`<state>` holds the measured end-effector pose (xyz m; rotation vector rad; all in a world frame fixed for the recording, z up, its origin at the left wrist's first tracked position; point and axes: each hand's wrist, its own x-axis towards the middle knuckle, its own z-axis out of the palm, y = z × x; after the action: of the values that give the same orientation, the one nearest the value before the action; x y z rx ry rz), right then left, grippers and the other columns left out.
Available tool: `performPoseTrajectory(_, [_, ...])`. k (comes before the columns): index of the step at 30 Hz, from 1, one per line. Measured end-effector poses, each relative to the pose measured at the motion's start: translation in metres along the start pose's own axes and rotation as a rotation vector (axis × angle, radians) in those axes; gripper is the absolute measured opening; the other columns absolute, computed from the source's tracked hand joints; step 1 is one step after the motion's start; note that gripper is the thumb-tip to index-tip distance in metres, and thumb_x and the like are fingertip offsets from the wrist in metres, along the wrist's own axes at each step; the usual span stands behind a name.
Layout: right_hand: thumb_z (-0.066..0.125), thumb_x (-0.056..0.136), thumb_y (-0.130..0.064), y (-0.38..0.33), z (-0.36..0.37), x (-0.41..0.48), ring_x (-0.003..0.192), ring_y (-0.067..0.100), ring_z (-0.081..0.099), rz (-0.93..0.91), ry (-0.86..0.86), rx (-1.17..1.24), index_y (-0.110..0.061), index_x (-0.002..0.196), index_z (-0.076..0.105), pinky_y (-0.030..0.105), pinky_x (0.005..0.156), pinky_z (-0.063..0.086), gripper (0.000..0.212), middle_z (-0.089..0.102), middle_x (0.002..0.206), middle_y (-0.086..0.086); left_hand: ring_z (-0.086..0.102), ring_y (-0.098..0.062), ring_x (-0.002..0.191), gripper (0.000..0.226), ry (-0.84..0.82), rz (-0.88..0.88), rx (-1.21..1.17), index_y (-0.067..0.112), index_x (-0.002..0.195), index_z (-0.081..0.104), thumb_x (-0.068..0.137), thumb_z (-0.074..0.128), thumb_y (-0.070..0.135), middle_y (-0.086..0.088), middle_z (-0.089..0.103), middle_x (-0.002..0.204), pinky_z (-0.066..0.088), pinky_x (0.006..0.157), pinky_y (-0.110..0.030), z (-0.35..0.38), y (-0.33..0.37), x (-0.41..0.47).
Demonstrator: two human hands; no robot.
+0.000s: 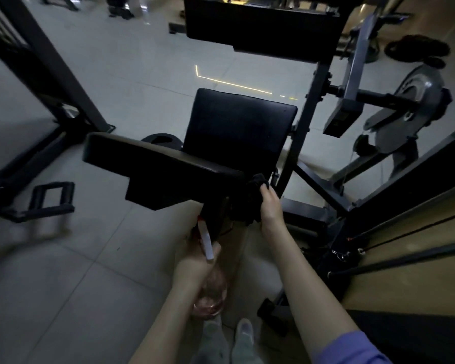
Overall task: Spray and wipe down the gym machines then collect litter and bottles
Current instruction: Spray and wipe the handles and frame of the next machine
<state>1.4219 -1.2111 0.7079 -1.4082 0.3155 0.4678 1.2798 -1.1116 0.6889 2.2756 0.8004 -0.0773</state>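
A black gym machine fills the middle of the head view, with a long padded armrest [153, 158] in front and a square seat pad [237, 124] behind it. My right hand [271, 206] grips a dark cloth [252, 195] at the armrest's right end, against the post below it. My left hand [197, 261] holds a clear spray bottle [210, 292] with pinkish liquid, its white and red nozzle [205, 237] pointing up towards the underside of the armrest.
Grey tiled floor [63, 285] spreads to the left. A black handle attachment [50, 198] lies on it at the left. Machine frames stand at the far left [45, 74] and at the right, with a weight plate [410, 101] and cables [405, 258]. My feet [229, 334] show below.
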Motion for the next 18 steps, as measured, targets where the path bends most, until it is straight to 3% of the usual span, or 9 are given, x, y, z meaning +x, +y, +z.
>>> performPoseTrajectory(2, [0.036, 0.103, -0.024, -0.008, 0.01, -0.009, 0.115, 0.019, 0.051, -0.037, -0.033, 0.025, -0.013, 0.139, 0.042, 0.03, 0.1, 0.04, 0.039, 0.053, 0.123, 0.002, 0.063, -0.04, 0.094, 0.069, 0.116, 0.016, -0.17, -0.002, 0.138, 0.043, 0.084, 0.051, 0.04, -0.024, 0.065, 0.104, 0.053, 0.08, -0.041, -0.008, 0.0, -0.012])
performPoseTrajectory(5, [0.034, 0.102, -0.029, -0.013, 0.025, -0.028, 0.122, 0.021, 0.049, -0.078, -0.094, 0.031, -0.026, 0.14, 0.041, 0.04, 0.104, 0.041, 0.038, 0.052, 0.132, 0.001, 0.061, -0.034, 0.07, 0.071, 0.151, 0.094, -0.185, 0.002, 0.141, 0.041, 0.078, 0.044, 0.036, -0.021, 0.063, 0.078, 0.052, 0.067, -0.041, -0.019, -0.005, -0.02])
performPoseTrajectory(7, [0.034, 0.103, -0.027, -0.014, 0.032, -0.042, 0.124, 0.02, 0.049, -0.125, -0.086, 0.055, -0.027, 0.141, 0.041, 0.044, 0.107, 0.039, 0.039, 0.05, 0.137, 0.003, 0.058, -0.024, 0.058, 0.05, 0.143, 0.054, -0.253, -0.001, 0.113, 0.058, 0.078, 0.049, 0.033, -0.012, 0.059, 0.066, 0.05, 0.056, -0.036, -0.026, -0.007, -0.021])
performPoseTrajectory(8, [0.033, 0.103, -0.025, -0.014, 0.035, -0.049, 0.125, 0.019, 0.048, -0.153, -0.079, 0.072, -0.026, 0.142, 0.04, 0.042, 0.109, 0.037, 0.039, 0.049, 0.138, 0.004, 0.057, -0.022, 0.057, 0.036, 0.146, 0.026, -0.265, 0.001, 0.095, 0.059, 0.078, 0.053, 0.032, -0.01, 0.058, 0.065, 0.046, 0.052, -0.031, -0.03, -0.007, -0.022])
performPoseTrajectory(10, [0.032, 0.103, -0.022, -0.015, 0.041, -0.064, 0.129, 0.015, 0.042, -0.208, -0.095, 0.073, -0.026, 0.143, 0.037, 0.035, 0.111, 0.033, 0.04, 0.045, 0.142, 0.0, 0.055, -0.023, 0.06, 0.017, 0.149, -0.003, -0.281, 0.005, 0.089, 0.056, 0.084, 0.062, 0.02, -0.012, 0.057, 0.068, 0.039, 0.049, -0.022, -0.037, -0.008, -0.023])
performPoseTrajectory(13, [0.028, 0.104, -0.025, -0.012, 0.053, -0.082, 0.136, 0.012, 0.031, -0.229, -0.143, 0.018, -0.035, 0.146, 0.025, 0.024, 0.104, 0.026, 0.043, 0.034, 0.149, -0.004, 0.056, -0.029, 0.068, 0.033, 0.171, 0.008, -0.273, -0.003, 0.111, 0.058, 0.084, 0.063, 0.016, -0.013, 0.057, 0.073, 0.038, 0.053, -0.027, -0.042, -0.013, -0.018])
performPoseTrajectory(16, [0.026, 0.103, -0.031, -0.011, 0.066, -0.082, 0.141, 0.016, 0.021, -0.227, -0.107, 0.004, -0.036, 0.147, 0.018, 0.026, 0.103, 0.021, 0.045, 0.023, 0.154, -0.003, 0.056, -0.024, 0.064, 0.012, 0.143, 0.007, -0.248, 0.005, 0.094, 0.056, 0.085, 0.064, 0.009, -0.004, 0.053, 0.068, 0.034, 0.047, -0.016, -0.049, -0.021, -0.014])
performPoseTrajectory(18, [0.026, 0.102, -0.035, -0.01, 0.072, -0.078, 0.142, 0.017, 0.02, -0.239, -0.071, -0.002, -0.035, 0.146, 0.018, 0.028, 0.105, 0.02, 0.045, 0.021, 0.155, -0.003, 0.052, -0.019, 0.058, 0.014, 0.132, 0.004, -0.236, 0.009, 0.081, 0.05, 0.085, 0.063, 0.007, -0.002, 0.052, 0.065, 0.032, 0.044, -0.012, -0.051, -0.025, -0.01])
